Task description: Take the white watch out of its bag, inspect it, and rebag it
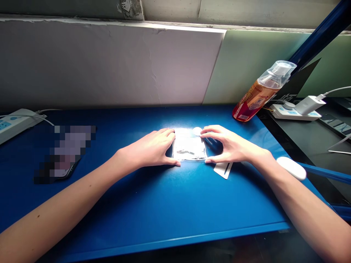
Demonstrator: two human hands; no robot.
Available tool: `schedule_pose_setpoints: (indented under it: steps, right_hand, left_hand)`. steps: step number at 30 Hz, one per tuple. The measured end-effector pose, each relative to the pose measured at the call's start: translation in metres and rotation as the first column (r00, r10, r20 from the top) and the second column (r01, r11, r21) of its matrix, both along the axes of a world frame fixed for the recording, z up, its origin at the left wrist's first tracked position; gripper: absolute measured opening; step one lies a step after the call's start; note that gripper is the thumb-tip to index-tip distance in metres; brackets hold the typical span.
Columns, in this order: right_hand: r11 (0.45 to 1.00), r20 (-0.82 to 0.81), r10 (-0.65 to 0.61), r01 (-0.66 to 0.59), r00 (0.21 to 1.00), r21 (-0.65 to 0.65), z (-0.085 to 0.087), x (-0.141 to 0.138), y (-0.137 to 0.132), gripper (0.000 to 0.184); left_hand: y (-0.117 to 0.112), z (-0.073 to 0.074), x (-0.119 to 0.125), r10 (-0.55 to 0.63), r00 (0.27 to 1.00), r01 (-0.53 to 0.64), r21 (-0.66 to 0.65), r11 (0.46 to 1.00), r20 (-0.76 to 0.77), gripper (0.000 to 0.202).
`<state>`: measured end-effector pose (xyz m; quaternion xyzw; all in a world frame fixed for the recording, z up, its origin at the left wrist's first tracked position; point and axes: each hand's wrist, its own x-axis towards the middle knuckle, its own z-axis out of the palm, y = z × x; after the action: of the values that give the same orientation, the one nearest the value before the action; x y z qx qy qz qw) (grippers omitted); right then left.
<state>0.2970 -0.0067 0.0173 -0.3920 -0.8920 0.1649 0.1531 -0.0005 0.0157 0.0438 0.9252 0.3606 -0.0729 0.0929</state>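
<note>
A small, shiny clear-and-white plastic packet (pixel 189 146) lies flat on the blue table (pixel 164 208), its middle washed out by glare. My left hand (pixel 157 148) grips its left edge, with fingertips at the far corner and thumb at the near one. Along the right edge, my right hand (pixel 226 144) has its fingertips at the far corner and its thumb touching the near corner. A round whitish spot (pixel 196 131) shows at the packet's far right. Partly under my right hand is a white card (pixel 223 170) with a dark slot.
A phone (pixel 68 153), its screen pixelated, lies at left near a power strip (pixel 16 122). An orange-red bottle with clear cap (pixel 255 93) stands at the back right. A white oval case (pixel 291 168) sits by my right forearm. Another power strip (pixel 296 111) is beyond the table's right edge.
</note>
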Motion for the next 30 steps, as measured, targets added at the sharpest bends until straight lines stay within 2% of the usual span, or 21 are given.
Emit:
schedule_pose_setpoints:
  steps: [8, 14, 22, 30]
  right_hand:
    - [1.0, 0.016, -0.015, 0.015, 1.0, 0.002, 0.002, -0.004, -0.001, 0.082]
    - [1.0, -0.003, -0.018, 0.018, 1.0, -0.002, 0.002, -0.003, -0.001, 0.078]
    - [1.0, 0.005, -0.009, 0.009, 1.0, 0.009, 0.001, -0.003, -0.001, 0.075]
    - [0.999, 0.009, -0.04, 0.04, 0.999, 0.008, 0.002, -0.003, 0.0, 0.086]
  left_hand:
    - [0.002, 0.005, -0.001, 0.018, 1.0, -0.018, -0.017, 1.0, -0.013, 0.082]
    - [0.01, 0.006, -0.008, -0.032, 0.999, 0.033, -0.068, 0.997, 0.02, 0.096]
    - [0.018, 0.004, -0.012, -0.027, 0.999, 0.03, -0.097, 0.995, 0.031, 0.084]
    - [0.016, 0.006, -0.01, -0.016, 0.998, 0.021, -0.085, 0.996, 0.054, 0.077]
